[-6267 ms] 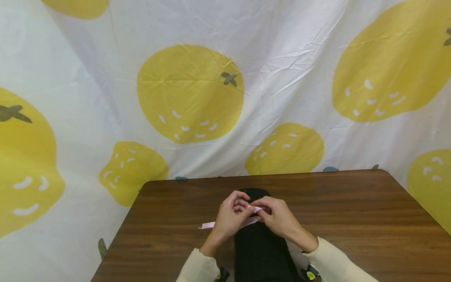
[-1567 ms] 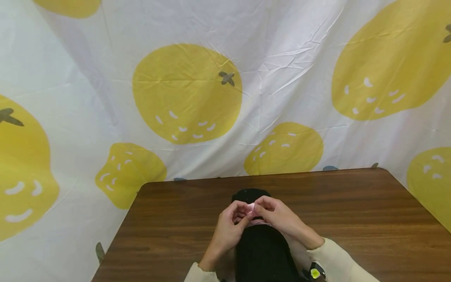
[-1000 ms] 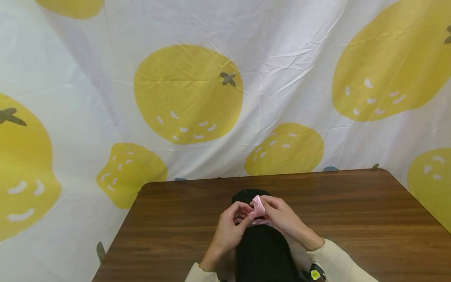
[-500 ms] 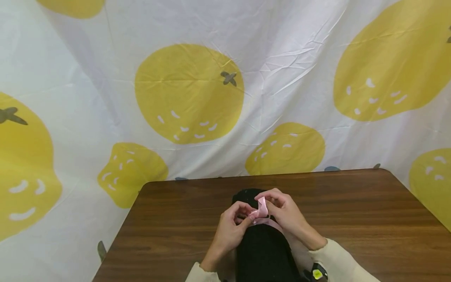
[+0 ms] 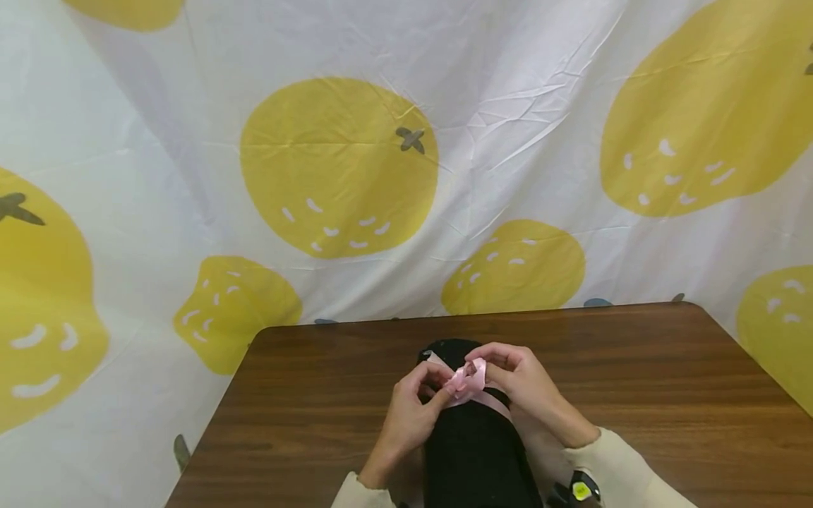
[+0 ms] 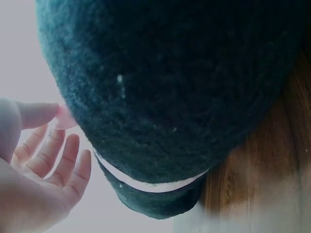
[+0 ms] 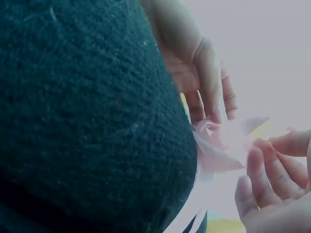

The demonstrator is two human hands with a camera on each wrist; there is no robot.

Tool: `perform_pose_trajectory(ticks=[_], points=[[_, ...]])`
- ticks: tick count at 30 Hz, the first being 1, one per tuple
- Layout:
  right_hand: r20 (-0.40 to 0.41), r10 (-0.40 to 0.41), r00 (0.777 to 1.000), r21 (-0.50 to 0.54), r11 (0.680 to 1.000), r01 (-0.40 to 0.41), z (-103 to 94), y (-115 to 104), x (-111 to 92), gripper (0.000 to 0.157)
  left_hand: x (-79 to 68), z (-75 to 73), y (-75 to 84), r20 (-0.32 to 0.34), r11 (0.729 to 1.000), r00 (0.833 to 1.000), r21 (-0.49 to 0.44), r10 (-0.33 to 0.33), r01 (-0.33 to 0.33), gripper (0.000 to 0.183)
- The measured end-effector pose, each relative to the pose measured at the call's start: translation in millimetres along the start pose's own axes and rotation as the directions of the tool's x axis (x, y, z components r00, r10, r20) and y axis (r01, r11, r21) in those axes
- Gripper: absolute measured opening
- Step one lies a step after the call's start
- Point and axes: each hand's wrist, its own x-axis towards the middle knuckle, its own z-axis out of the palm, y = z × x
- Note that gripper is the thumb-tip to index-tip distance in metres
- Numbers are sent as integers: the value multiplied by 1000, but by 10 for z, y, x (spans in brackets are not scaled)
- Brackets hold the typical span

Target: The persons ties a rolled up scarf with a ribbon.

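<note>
A pink satin ribbon is wrapped around a long, dark, fuzzy cloth-covered form with a rounded top. My left hand pinches the bunched ribbon between thumb and index finger on the near side of the crossing. Just to the right, my right hand holds a ribbon loop at its fingertips. In the right wrist view, the gathered loops of ribbon stand out from the form's side between both hands. The left wrist view shows a ribbon band circling the narrower end, with my left fingers curled beside the form.
The form stands on a brown wood-grain table. Behind the table hangs a white cloth printed with yellow lemons. A black wrist device with a yellow face sits at the right sleeve.
The tail that stuck out left is no longer there; a ribbon end now shows above my left fingers. My right hand has shifted slightly right, and the ribbon has become a fuller bunch of loops.
</note>
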Motion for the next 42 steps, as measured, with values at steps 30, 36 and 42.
perform_pose_trajectory(ticks=[30,36,42], points=[[107,88,990,450,884,-128,-140,-19,-71,20,76,-54,-201,40,992,993,-69,107,-105,24],[130,54,990,514,850,-114,-158,-15,-69,21,94,-92,-167,62,993,993,-72,102,-97,25],[171,18,985,584,803,-116,-183,-13,-75,24,76,-164,74,89,991,994,-123,56,-45,25]])
